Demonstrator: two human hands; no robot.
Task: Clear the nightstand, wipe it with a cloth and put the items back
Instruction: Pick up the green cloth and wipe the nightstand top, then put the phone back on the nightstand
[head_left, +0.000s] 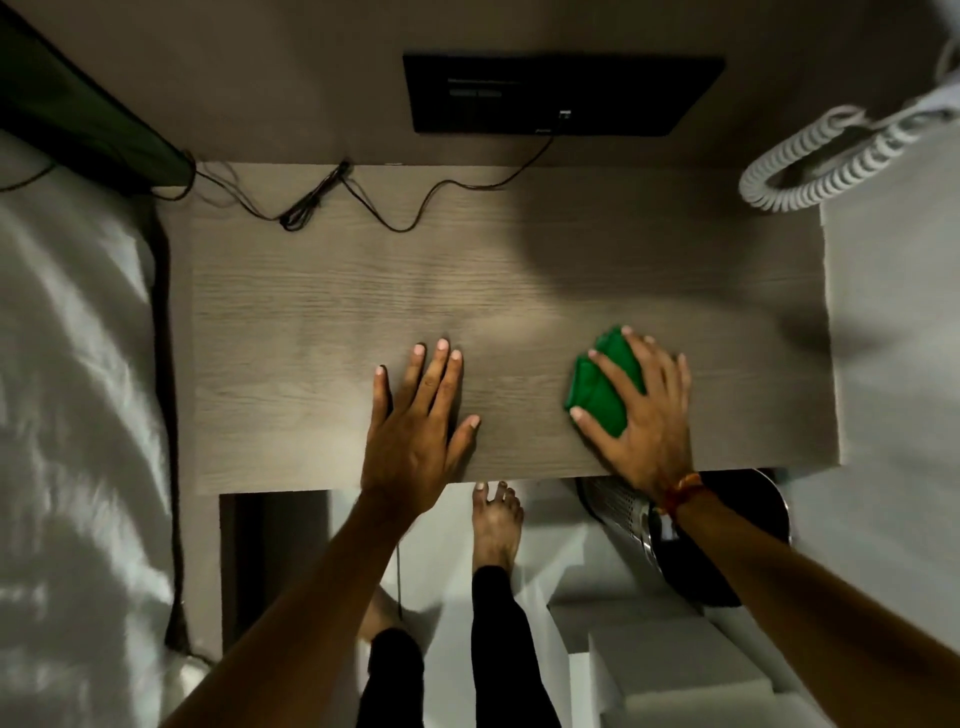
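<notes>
While the right hand (641, 415) presses it, the cloth (602, 384) looks green, folded.

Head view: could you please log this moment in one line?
phase: wipe | right hand: presses cloth | left hand: flat on nightstand

The cloth (597, 387) lies near right on the desk (311, 312) under the right hand (644, 421), the left hand (415, 431) flat to its left, a cable (298, 215) at the far edge.

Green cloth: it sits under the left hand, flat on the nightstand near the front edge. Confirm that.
Not quite: the green cloth lies under the right hand, flat on the nightstand near the front edge. The left hand rests bare on the wood, apart from it. The head view shows this.
</notes>
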